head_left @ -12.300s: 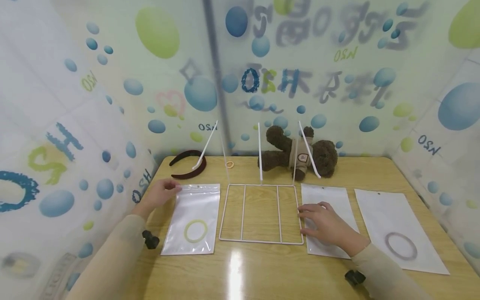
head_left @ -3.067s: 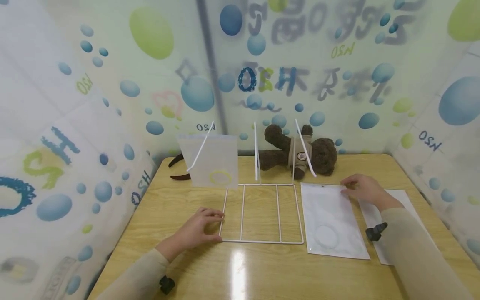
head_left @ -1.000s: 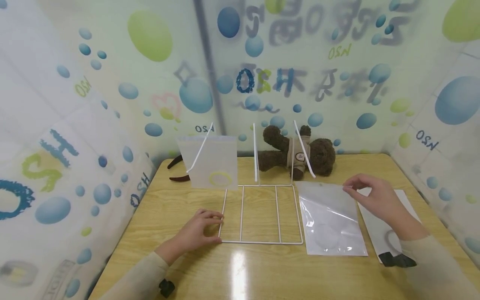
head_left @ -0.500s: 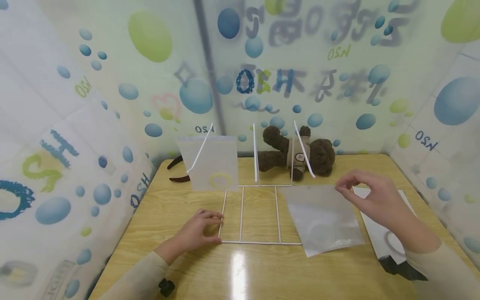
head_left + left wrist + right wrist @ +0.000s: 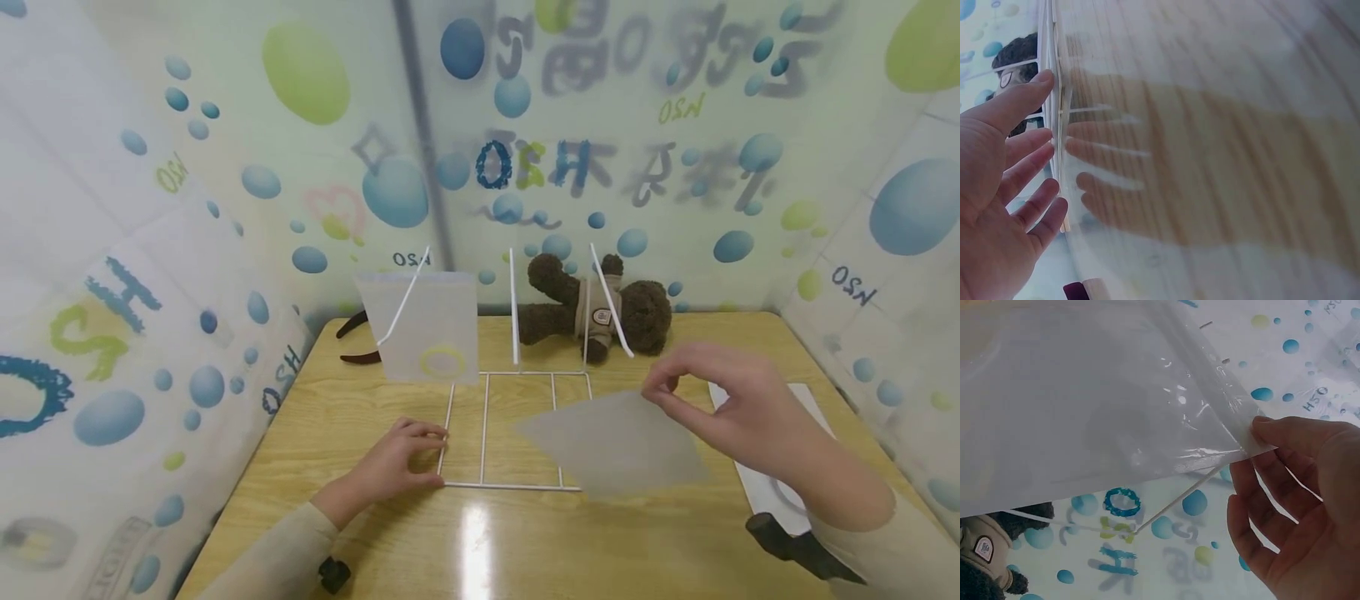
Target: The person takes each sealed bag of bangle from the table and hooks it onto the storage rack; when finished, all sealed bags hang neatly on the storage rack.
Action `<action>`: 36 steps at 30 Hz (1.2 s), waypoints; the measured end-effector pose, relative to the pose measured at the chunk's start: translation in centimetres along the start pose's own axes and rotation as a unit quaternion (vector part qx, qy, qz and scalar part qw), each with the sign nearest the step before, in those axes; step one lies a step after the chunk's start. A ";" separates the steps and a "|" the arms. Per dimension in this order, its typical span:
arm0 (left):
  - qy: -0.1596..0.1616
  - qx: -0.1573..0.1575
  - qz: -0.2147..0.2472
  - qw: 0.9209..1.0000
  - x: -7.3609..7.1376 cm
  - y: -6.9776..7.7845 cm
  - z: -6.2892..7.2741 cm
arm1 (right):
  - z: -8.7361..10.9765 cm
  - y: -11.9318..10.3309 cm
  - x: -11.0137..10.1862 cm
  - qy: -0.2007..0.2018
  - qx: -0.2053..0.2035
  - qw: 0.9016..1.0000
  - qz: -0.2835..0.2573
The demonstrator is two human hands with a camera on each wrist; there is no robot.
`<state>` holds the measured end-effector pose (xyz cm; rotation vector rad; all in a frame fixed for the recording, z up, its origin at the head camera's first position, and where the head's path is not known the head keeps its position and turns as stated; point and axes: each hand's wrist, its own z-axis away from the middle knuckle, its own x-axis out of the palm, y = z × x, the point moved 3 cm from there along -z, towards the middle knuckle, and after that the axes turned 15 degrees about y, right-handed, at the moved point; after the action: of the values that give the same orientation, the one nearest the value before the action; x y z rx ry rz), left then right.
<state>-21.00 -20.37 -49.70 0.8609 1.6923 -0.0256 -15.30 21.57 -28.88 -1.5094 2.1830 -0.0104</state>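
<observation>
The right hand [image 5: 738, 408] pinches a corner of a translucent bag [image 5: 622, 442], which slants out to that hand's left, above the base of the white wire rack [image 5: 484, 429]. The left hand [image 5: 386, 458], fingers loosely apart, touches the rack's near-left edge. Beyond it hangs a second bag [image 5: 420, 321]; a third bag [image 5: 806, 404] lies partly behind the right hand.

Pale walls [image 5: 337, 137] printed with blue and green bubbles [image 5: 395, 193] and mirrored H2O lettering [image 5: 495, 165] enclose a wood-grain table [image 5: 600, 542] on three sides; a streak of light [image 5: 474, 546] gleams on its top.
</observation>
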 end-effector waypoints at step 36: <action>-0.007 0.005 -0.014 1.000 0.1 0.4 -0.1 | -6.1 -0.7 4.0 -0.015 -0.024 0.999 -0.035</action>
<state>-20.88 -20.04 -49.59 0.8424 1.6931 -0.0595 -18.20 16.17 -24.82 -1.6011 2.1214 0.0415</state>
